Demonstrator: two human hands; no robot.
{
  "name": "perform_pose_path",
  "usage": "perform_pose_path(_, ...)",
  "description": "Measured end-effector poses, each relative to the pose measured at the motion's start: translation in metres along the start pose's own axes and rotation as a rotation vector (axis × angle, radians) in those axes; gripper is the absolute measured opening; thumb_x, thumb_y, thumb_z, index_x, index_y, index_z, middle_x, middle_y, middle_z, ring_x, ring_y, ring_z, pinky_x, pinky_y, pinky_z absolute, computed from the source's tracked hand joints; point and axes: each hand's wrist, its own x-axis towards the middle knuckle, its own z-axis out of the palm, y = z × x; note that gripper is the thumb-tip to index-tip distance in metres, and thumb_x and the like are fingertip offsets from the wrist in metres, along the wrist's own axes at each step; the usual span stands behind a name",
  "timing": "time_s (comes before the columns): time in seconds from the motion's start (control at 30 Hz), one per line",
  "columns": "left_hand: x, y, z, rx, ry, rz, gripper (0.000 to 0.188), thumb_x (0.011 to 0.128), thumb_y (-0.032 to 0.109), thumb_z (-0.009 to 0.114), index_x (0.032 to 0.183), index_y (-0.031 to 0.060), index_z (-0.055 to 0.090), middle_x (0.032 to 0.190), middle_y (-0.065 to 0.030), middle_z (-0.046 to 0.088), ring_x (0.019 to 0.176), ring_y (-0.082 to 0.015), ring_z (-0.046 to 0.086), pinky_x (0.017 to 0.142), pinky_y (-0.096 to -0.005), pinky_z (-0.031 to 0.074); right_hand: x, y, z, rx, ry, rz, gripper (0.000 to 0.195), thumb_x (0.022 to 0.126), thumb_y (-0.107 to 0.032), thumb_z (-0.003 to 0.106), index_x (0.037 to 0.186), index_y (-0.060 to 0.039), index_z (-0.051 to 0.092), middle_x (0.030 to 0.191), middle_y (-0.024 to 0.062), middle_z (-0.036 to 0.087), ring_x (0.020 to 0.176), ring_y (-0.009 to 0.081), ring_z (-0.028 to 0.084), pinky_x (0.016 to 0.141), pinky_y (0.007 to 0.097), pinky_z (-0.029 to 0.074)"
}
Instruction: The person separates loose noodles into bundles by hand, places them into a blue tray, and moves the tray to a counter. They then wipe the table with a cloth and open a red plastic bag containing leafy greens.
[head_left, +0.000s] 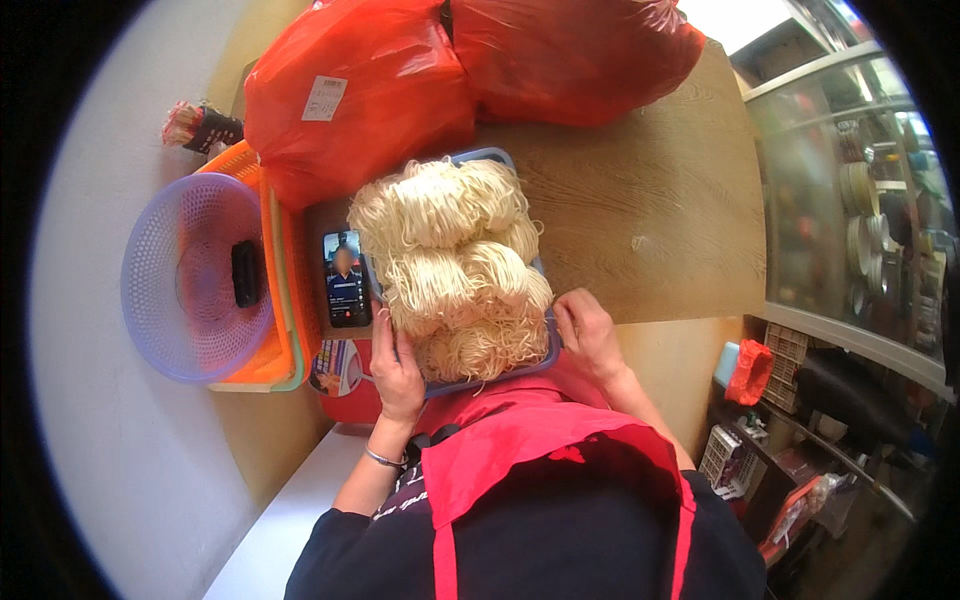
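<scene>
A blue plastic tray (553, 346) heaped with bundles of pale noodles (450, 262) lies at the near edge of the wooden table, right in front of my red apron. My left hand (396, 373) is at the tray's left side, its fingers against the wall and the noodles. At the right side, my right hand (589, 330) has its fingers bent on the tray's rim. A smartphone (346, 277) with a lit screen stands or lies just left of the noodles; which one cannot be told. The tray's floor is hidden under the noodles.
Two full red plastic bags (360, 97) fill the table's far side. Left of the phone are stacked orange baskets (289, 300) with a purple colander (199, 277) holding a dark object. The wooden tabletop (645, 217) extends right, towards a glass-fronted cabinet (825, 210).
</scene>
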Motion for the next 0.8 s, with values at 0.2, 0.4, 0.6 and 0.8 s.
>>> perform_pose_path(0.2, 0.022, -0.021, -0.014, -0.322, 0.002, -0.190, 0.030, 0.097, 0.019, 0.047, 0.103, -0.0050, 0.063, 0.118, -0.0157, 0.056, 0.098, -0.0189, 0.058, 0.083, -0.0277, 0.045, -0.003, 0.041, 0.018, 0.165, -0.197, 0.551, 0.026, 0.094, -0.025, 0.048, 0.091, -0.0003, 0.057, 0.083, 0.0150, 0.060, 0.073, 0.0284, 0.058, 0.066, 0.0365, 0.046)
perform_pose_path(0.4, 0.061, -0.066, 0.019, -0.248, 0.110, -0.251, 0.015, 0.088, 0.011, 0.057, 0.080, -0.0015, 0.059, 0.086, -0.0079, 0.059, 0.075, -0.0129, 0.051, 0.069, -0.0276, 0.043, 0.049, 0.021, 0.044, 0.674, 0.041, 0.551, 0.037, 0.092, -0.028, 0.053, 0.107, 0.0050, 0.058, 0.098, 0.0113, 0.063, 0.089, 0.0160, 0.056, 0.078, 0.0286, 0.045)
perform_pose_path(0.6, 0.078, -0.048, 0.024, -0.574, 0.105, -0.333, 0.026, 0.094, 0.019, 0.048, 0.110, -0.0018, 0.049, 0.108, -0.0107, 0.055, 0.097, -0.0194, 0.051, 0.088, -0.0311, 0.041, 0.067, 0.033, 0.081, 0.550, 0.355, 0.542, 0.029, 0.088, -0.023, 0.056, 0.100, 0.0021, 0.062, 0.097, 0.0149, 0.065, 0.089, 0.0193, 0.058, 0.080, 0.0350, 0.047)
perform_pose_path(0.8, 0.088, 0.012, 0.059, -0.676, -0.110, -0.256, 0.026, 0.095, 0.021, 0.046, 0.107, -0.0010, 0.050, 0.104, -0.0107, 0.055, 0.093, -0.0197, 0.053, 0.083, -0.0319, 0.043, 0.015, 0.047, 0.049, 0.556, 0.564, 0.532, 0.024, 0.087, -0.024, 0.058, 0.089, -0.0003, 0.060, 0.082, 0.0115, 0.064, 0.078, 0.0176, 0.057, 0.070, 0.0343, 0.046)
